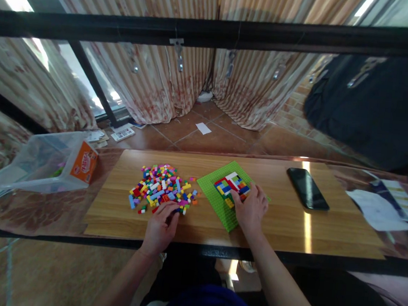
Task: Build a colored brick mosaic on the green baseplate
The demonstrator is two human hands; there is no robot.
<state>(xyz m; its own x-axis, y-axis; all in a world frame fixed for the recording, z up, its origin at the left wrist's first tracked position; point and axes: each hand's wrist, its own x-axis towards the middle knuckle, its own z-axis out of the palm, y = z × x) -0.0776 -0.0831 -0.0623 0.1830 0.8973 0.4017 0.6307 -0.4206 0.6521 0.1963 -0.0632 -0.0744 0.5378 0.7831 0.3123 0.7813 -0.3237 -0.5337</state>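
A heap of small toy bricks [161, 186] in many colours lies on the left half of the wooden board. At its near edge is my left hand [162, 225], fingers curled down among the bricks; whatever is between the fingertips is too small to make out. The green baseplate [210, 184] lies turned like a diamond to the right of the heap. Several bricks joined into a flat coloured patch [227, 186] sit on it. Over the plate's right side rests my right hand [252, 207], thumb and fingers apart at the patch's edge, partly covering it.
A black phone [308, 188] lies on the right of the wooden board [275, 230]. Left of the board stands a clear plastic box [53, 159] with an orange label. White papers [377, 211] are at the far right. A dark bar [214, 34] crosses the view beyond the table.
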